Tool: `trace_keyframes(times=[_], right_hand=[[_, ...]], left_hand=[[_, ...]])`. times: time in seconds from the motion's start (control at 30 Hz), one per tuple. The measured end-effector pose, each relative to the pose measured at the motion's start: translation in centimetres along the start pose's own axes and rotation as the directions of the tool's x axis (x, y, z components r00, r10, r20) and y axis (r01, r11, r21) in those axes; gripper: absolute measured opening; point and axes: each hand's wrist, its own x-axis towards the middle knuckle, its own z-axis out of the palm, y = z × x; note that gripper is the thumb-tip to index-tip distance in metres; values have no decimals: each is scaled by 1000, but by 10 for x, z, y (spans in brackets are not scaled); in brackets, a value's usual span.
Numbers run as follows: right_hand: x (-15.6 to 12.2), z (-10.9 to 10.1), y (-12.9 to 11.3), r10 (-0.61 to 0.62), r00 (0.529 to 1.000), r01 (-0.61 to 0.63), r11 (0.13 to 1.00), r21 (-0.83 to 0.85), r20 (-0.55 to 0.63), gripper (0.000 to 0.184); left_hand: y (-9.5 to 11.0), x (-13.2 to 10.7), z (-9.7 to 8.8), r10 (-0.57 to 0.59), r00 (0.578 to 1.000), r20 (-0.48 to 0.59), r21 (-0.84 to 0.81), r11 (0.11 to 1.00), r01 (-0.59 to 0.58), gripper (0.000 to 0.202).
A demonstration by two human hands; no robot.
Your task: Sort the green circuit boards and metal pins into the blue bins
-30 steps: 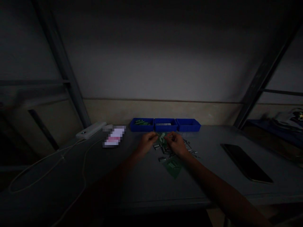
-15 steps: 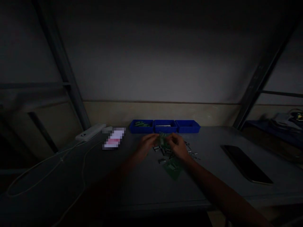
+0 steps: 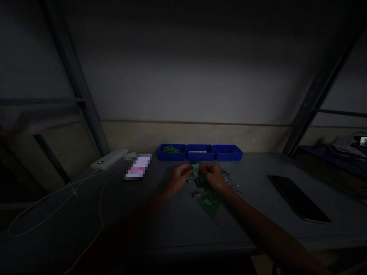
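Note:
Between both hands is a small green plastic bag (image 3: 196, 168), pinched at its two sides. My left hand (image 3: 178, 176) is closed on the bag's left edge, and my right hand (image 3: 212, 175) is closed on its right edge. Pale shiny shapes show in the bag, too dim to name. Under and around the hands lie several small metal cylinders and thin pins (image 3: 235, 188). Nearer to me, a second green bag (image 3: 210, 210) lies flat with metal pieces on or in it. A short metal cylinder (image 3: 196, 194) rests to its left.
Three blue bins stand along the wall: the left bin (image 3: 172, 156) holds green bags, the middle bin (image 3: 200, 156) metal rods, and beside them is the right bin (image 3: 228, 156). A lit phone (image 3: 139, 167), a white power bank (image 3: 109, 159) with cables, and a dark phone (image 3: 298, 198) lie on the table.
My left hand's fingers, stretched out before, have curled in to pinch the bag's left side. My right hand has turned slightly, and the bag is now spread between both hands.

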Motion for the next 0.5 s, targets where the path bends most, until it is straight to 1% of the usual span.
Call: trace_keyframes(times=[0.1,0.2,0.3,0.43,0.5], right_hand=[[-1,-1,-3,-22,999,21,999,-48,-29,28],[-3,-1,-7,-24,999,22,997,-71,-32,26],[-3,-1,-9,-27,1000,26,998,-54,-11,30],[-2,-1,-9,-32,999,32,999,-16,-24,31],[-1,-1,-8,-25,999,24,1000,-15,-28,31]], left_hand=[[1,0,-1,18,999,-36,55,998,-16,18],[-1,0,0,23,999,-30,61,998,-21,21],[-1,-1,2,14,1000,8,25,1000,-14,24],[1,-3,3,-21,997,68,-68,997,26,25],[2,-3,3,-44,996,80,-87,995,51,23]])
